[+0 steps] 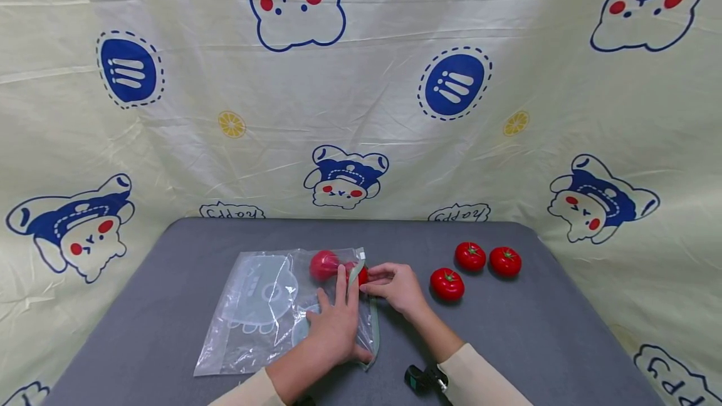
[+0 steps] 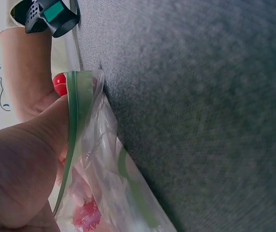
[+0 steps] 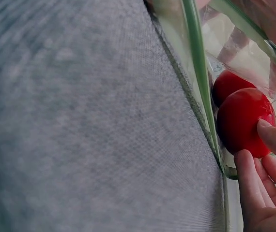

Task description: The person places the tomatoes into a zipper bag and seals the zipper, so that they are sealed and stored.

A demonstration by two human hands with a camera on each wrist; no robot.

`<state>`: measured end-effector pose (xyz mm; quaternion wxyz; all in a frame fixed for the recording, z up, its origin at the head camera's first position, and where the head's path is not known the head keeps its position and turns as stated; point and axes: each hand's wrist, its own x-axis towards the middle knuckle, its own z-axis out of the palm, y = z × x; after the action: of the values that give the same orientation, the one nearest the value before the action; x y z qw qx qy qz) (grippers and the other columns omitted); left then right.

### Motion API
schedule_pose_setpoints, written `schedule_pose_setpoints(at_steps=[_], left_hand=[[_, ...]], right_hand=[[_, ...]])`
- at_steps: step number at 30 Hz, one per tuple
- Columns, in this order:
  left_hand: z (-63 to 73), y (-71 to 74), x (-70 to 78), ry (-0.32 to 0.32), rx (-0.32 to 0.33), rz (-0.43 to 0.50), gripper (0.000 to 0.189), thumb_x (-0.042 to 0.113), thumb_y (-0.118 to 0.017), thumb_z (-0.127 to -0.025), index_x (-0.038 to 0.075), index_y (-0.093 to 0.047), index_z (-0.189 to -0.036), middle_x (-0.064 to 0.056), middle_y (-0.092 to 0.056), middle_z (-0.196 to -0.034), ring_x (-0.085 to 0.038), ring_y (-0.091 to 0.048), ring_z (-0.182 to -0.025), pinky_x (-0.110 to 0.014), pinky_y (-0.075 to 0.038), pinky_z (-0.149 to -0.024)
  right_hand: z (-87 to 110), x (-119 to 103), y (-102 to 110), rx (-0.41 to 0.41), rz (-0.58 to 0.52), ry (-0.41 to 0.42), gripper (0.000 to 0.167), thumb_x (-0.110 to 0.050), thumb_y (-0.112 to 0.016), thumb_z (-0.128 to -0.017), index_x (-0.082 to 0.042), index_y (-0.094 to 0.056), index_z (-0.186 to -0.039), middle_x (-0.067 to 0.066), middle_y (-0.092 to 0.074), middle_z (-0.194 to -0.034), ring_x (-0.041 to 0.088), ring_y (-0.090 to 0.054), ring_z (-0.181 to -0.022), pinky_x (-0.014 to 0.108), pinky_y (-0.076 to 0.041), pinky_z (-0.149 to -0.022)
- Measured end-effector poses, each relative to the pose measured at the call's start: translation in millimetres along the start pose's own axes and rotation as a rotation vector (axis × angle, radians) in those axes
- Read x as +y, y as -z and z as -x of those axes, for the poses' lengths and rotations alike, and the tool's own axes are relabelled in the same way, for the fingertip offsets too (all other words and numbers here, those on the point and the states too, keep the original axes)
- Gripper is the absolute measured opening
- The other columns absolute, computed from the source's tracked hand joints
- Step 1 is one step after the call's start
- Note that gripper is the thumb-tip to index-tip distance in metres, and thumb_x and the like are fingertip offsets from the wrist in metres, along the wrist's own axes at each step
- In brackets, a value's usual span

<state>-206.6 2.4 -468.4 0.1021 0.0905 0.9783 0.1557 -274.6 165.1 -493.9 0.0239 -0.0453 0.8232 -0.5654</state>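
Note:
A clear zip bag (image 1: 217,356) with a pale printed figure lies flat, its green-edged mouth (image 2: 73,121) facing right. My left hand (image 1: 335,324) rests on the bag near the mouth, fingers spread and fairly straight, thumb toward the near corner. One red tomato (image 1: 324,265) sits inside at the far side, seen through the film. My right hand (image 1: 400,290) pinches a second tomato (image 3: 244,121) between thumb and fingers right at the mouth. In the right wrist view this tomato overlaps the one deeper in, and the green edge runs beside it.
Three more tomatoes lie to the right of my right hand: a near one (image 1: 447,284), a far one (image 1: 470,256) and a rightmost one (image 1: 505,262). The grey table (image 1: 541,343) ends at a printed curtain (image 1: 395,174). A black wrist device (image 1: 420,379) sits by the right sleeve.

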Motion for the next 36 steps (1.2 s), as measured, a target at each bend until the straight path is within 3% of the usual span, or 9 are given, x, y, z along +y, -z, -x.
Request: schedule_pose_setpoints(at_steps=[11, 21, 36], left_hand=[[1.2, 1.3, 1.6, -0.004, 0.019, -0.015, 0.143, 0.056, -0.097, -0.053, 0.016, -0.017, -0.164, -0.013, 0.002, -0.173, -0.065, -0.024, -0.146, -0.082, -0.042, -0.094], [2.5, 2.3, 1.0, -0.012, 0.03, -0.017, 0.143, 0.057, -0.097, -0.053, 0.015, -0.017, -0.164, -0.014, 0.0, -0.173, -0.065, -0.023, -0.145, -0.083, -0.041, -0.093], [3.6, 1.2, 1.5, -0.012, 0.03, -0.011, 0.138, 0.056, -0.098, -0.052, 0.015, -0.023, -0.162, -0.015, 0.001, -0.173, -0.065, -0.023, -0.145, -0.083, -0.041, -0.093]], right_hand=[[-0.4, -0.1, -0.4, -0.009, -0.017, 0.011, 0.029, -0.014, -0.085, -0.084, -0.003, -0.079, -0.109, 0.015, -0.079, -0.106, 0.024, -0.078, -0.095, 0.039, -0.061, -0.089], [-0.4, -0.8, -0.2, -0.016, 0.045, 0.032, 0.025, -0.018, -0.085, -0.084, -0.007, -0.08, -0.106, 0.01, -0.08, -0.097, 0.018, -0.077, -0.081, 0.032, -0.063, -0.077], [7.8, -2.4, 7.4, -0.066, 0.006, 0.031, 0.032, -0.017, -0.083, -0.087, -0.004, -0.076, -0.115, 0.014, -0.079, -0.104, 0.023, -0.077, -0.089, 0.035, -0.063, -0.084]])
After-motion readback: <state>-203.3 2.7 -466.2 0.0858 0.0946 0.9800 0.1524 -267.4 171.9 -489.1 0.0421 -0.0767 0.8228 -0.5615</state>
